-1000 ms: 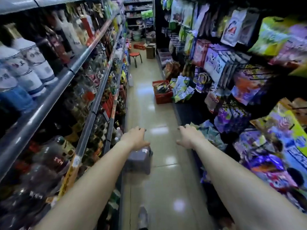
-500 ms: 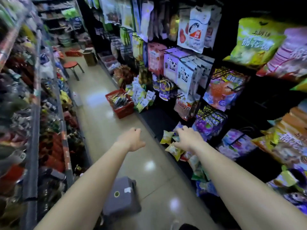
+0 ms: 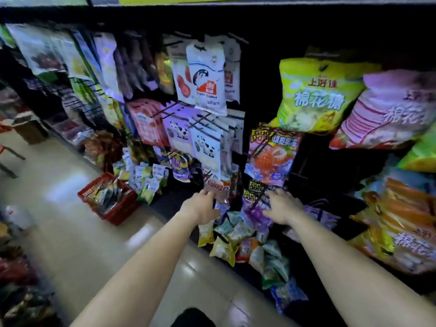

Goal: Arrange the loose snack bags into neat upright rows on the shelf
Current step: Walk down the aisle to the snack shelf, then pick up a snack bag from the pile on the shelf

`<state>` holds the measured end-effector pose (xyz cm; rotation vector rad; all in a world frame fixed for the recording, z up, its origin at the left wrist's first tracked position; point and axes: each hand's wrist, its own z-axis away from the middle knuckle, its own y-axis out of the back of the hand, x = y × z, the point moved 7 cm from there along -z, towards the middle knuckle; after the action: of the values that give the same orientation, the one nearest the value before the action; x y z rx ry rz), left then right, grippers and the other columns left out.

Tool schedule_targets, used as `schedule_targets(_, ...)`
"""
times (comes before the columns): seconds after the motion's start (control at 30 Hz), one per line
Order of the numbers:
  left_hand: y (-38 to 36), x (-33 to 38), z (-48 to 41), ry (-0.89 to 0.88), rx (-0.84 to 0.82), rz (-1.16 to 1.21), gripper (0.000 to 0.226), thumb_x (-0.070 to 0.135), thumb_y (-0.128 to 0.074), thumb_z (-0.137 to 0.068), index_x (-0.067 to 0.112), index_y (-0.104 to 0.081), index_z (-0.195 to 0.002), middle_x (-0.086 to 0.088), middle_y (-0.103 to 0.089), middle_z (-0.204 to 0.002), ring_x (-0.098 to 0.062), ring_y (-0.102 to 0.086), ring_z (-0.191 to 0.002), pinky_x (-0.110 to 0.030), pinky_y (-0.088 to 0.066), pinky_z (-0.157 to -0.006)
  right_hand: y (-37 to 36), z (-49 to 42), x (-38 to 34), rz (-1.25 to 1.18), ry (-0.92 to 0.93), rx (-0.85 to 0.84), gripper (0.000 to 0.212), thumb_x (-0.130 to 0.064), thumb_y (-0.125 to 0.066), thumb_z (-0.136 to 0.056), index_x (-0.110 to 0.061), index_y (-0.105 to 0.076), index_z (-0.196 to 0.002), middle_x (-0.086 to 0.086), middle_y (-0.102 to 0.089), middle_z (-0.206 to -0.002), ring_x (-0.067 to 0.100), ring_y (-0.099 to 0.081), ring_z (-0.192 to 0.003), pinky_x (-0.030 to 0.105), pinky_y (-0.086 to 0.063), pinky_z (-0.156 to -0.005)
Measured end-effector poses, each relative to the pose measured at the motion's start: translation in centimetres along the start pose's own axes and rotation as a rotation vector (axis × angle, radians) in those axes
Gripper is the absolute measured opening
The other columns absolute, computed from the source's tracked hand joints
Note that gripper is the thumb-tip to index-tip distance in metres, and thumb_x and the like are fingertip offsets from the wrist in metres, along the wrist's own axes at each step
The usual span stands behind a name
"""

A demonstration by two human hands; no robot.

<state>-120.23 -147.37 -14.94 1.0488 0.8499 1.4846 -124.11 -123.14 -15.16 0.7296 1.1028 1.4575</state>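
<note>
A jumble of small loose snack bags (image 3: 238, 239), yellow, green and blue, lies on the low dark shelf (image 3: 179, 204) below the hanging packs. My left hand (image 3: 200, 207) reaches over the pile's near edge, fingers against a brown-red hanging pack (image 3: 218, 187); whether it grips anything is unclear. My right hand (image 3: 282, 207) is spread flat, fingers apart, on purple bags (image 3: 253, 214) just above the pile.
Hooks carry hanging packs such as the white bag (image 3: 207, 76) and cow-print bags (image 3: 207, 147). Big marshmallow bags (image 3: 316, 95) fill the right shelves. A red basket (image 3: 111, 199) of packets stands on the floor to the left, beside tiled aisle floor (image 3: 70, 232).
The view has swung right from the aisle to face the snack shelf. Both hands have moved forward and now reach the bags at the low shelf.
</note>
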Motion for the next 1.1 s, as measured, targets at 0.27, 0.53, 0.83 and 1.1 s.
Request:
schedule_targets(0.27, 0.7, 3.1, -10.3, -0.192, -0.117, 0.104, 0.056, 0.036, -0.060, -0.091, 0.007, -0.046, -0.137, -0.017, -0.047, -0.139, -0.037, -0.046, -0.126, -0.047, -0.039, -0.105, 0.4, -1.3, 4.1, -0.156, -0.284, 0.030, 0.077, -0.050, -0.063, -0.087, -0.018, -0.032, -0.149, 0.013, -0.037, -0.144, 0.036, -0.041, -0.129, 0.041, -0.041, -0.101)
schedule_targets(0.53, 0.6, 3.5, -16.5, -0.599, -0.224, -0.234, 0.071, 0.052, -0.055, -0.089, 0.014, -0.034, -0.146, -0.014, -0.038, -0.145, -0.032, -0.041, -0.130, -0.038, -0.040, -0.102, 0.1, 1.4, 3.8, -0.261, -0.687, 0.069, 0.073, -0.052, -0.061, -0.085, -0.023, -0.036, -0.147, 0.011, -0.034, -0.151, 0.036, -0.033, -0.137, 0.047, -0.035, -0.104)
schedule_targets(0.83, -4.1, 0.3, -16.1, -0.747, -0.396, -0.481, 0.071, 0.051, -0.047, -0.095, 0.018, -0.021, -0.152, -0.012, -0.022, -0.157, -0.033, -0.029, -0.139, -0.044, -0.033, -0.108, -5.4, 5.5, 0.0, -0.365, -0.862, -0.026, 0.072, -0.052, -0.055, -0.091, -0.023, -0.027, -0.152, 0.010, -0.031, -0.153, 0.034, -0.033, -0.136, 0.048, -0.038, -0.105)
schedule_targets(1.1, -12.8, 5.2, -11.6, -0.784, -0.445, -0.448, 0.072, 0.053, -0.051, -0.092, 0.021, -0.027, -0.151, -0.011, -0.029, -0.155, -0.029, -0.034, -0.137, -0.040, -0.039, -0.104, -14.2, 10.4, 3.9, -0.421, -0.870, -0.056, 0.072, -0.056, -0.057, -0.088, -0.025, -0.034, -0.148, 0.009, -0.039, -0.145, 0.034, -0.038, -0.132, 0.048, -0.039, -0.102)
